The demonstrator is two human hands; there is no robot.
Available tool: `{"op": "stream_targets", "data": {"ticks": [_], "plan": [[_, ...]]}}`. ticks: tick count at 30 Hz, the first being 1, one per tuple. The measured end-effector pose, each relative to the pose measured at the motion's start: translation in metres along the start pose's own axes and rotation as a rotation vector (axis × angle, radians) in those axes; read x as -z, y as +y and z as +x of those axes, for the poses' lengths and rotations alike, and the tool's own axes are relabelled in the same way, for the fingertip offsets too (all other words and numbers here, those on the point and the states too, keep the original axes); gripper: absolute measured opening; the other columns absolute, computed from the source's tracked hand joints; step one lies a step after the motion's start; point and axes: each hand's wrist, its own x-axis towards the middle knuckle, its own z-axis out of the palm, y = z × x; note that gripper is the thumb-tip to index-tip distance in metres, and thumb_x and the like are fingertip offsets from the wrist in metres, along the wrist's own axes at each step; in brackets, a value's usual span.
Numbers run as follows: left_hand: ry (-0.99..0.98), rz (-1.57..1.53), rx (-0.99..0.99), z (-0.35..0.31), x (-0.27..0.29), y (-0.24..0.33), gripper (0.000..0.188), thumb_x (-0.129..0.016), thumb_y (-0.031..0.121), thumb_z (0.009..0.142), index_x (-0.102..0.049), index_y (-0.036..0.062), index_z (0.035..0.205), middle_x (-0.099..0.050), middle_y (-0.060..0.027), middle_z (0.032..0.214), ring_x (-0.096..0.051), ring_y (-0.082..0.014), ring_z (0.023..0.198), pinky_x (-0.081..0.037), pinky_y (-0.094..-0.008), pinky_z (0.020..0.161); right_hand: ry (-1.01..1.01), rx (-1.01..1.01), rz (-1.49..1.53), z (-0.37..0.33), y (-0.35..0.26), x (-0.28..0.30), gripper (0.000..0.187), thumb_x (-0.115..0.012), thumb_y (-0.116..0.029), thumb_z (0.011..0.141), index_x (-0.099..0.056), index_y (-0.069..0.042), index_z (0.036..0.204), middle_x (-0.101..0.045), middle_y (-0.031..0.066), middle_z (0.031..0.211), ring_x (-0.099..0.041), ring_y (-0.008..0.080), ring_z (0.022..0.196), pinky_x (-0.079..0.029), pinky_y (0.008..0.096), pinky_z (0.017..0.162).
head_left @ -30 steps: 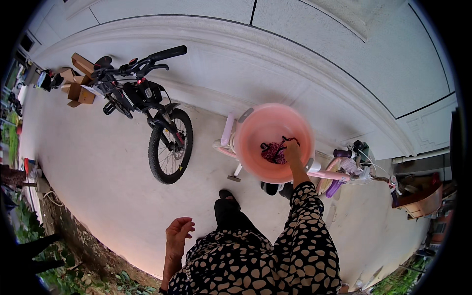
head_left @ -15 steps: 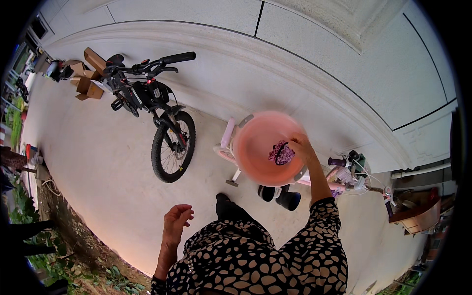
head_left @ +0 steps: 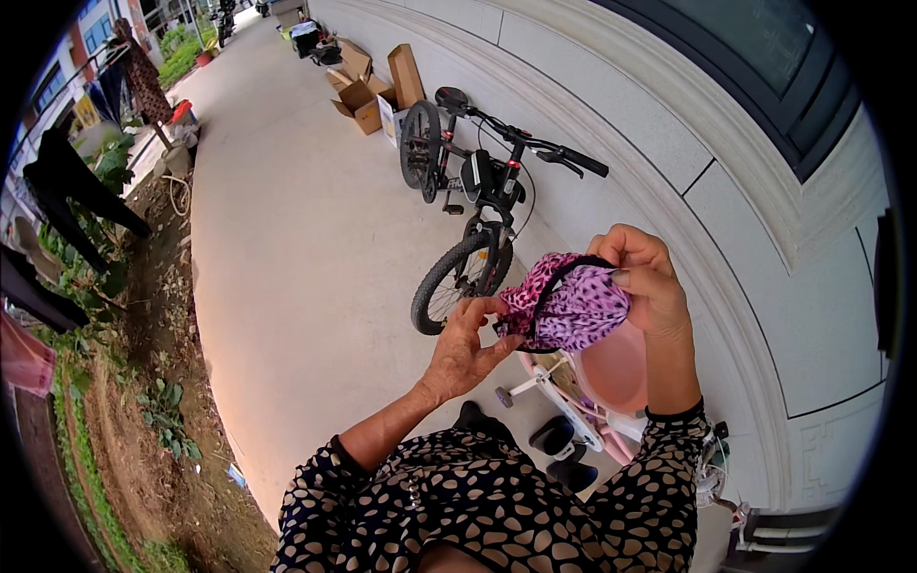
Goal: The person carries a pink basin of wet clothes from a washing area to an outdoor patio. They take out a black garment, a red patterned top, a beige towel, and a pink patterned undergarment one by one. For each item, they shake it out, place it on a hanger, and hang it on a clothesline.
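Note:
A small pink and purple spotted garment (head_left: 585,307) with black trim is stretched between my two hands at chest height. My right hand (head_left: 654,286) pinches its upper right edge between thumb and fingers. At the lower left edge, my left hand (head_left: 458,355) has its thumb and fingers closed on the cloth. Below the garment is a pink basin (head_left: 616,371), partly covered by it and by my right arm. The basin rests on a pink and white child's bicycle (head_left: 573,411), of which only parts show.
A black bicycle (head_left: 487,205) stands ahead by the pale wall (head_left: 659,143). Cardboard boxes (head_left: 368,100) lie beyond it. On the left, dark trousers (head_left: 72,191) and other clothes hang above a planted soil strip (head_left: 158,382). A dark-framed window (head_left: 764,57) is at upper right.
My right hand has lifted the garment out of the basin. My left hand has come across and taken its other edge. The view has swung left, along the path.

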Motion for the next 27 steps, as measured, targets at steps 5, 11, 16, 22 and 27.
{"op": "stream_targets", "data": {"ticks": [5,11,16,22,27], "plan": [[0.234,-0.137,0.192,-0.057,0.03,-0.066,0.029,-0.067,0.02,0.078,-0.05,0.0044,0.094,-0.052,-0.009,0.092,-0.051,-0.0209,0.082,-0.045,-0.0319,0.076,-0.138,0.029,0.207,0.029,0.028,-0.073,0.011,-0.052,-0.003,0.071,-0.048,0.0,0.081,-0.052,0.0048,0.079,-0.047,0.0084,0.068,-0.041,0.0218,0.063],[0.412,-0.576,0.26,-0.145,0.109,-0.076,0.01,-0.052,0.013,0.087,-0.048,0.0071,0.079,-0.055,0.0005,0.081,-0.051,-0.0089,0.075,-0.043,-0.0253,0.073,-0.093,-0.023,0.274,0.029,0.061,-0.117,0.009,-0.053,-0.001,0.074,-0.048,-0.001,0.081,-0.053,0.0041,0.081,-0.05,0.009,0.07,-0.043,0.0219,0.066],[0.68,-1.033,0.22,-0.216,0.172,-0.064,0.01,-0.053,0.018,0.087,-0.049,0.0083,0.089,-0.058,-0.0004,0.081,-0.056,-0.0088,0.075,-0.049,-0.0252,0.068,-0.051,-0.184,0.307,0.013,0.094,-0.142,0.009,-0.052,0.002,0.075,-0.05,-0.002,0.083,-0.059,0.0076,0.086,-0.056,0.0117,0.074,-0.048,0.0252,0.07],[0.677,-1.375,0.278,-0.262,0.195,-0.052,0.027,-0.048,0.024,0.09,-0.053,0.0046,0.108,-0.062,-0.0113,0.101,-0.062,-0.0227,0.091,-0.05,-0.0403,0.085,-0.045,-0.081,-0.017,0.007,0.133,-0.167,0.009,-0.053,0.007,0.077,-0.052,-0.001,0.082,-0.056,0.0024,0.081,-0.051,0.0056,0.07,-0.041,0.0199,0.061],[0.544,-1.71,0.278,-0.286,0.202,-0.031,0.036,-0.042,0.029,0.093,-0.053,0.0004,0.113,-0.061,-0.0161,0.107,-0.06,-0.0291,0.097,-0.047,-0.0455,0.089,-0.056,0.105,-0.441,0.015,0.158,-0.189,0.012,-0.054,0.008,0.076,-0.054,-0.001,0.085,-0.053,0.0022,0.082,-0.049,0.007,0.068,-0.039,0.0195,0.059]]}}
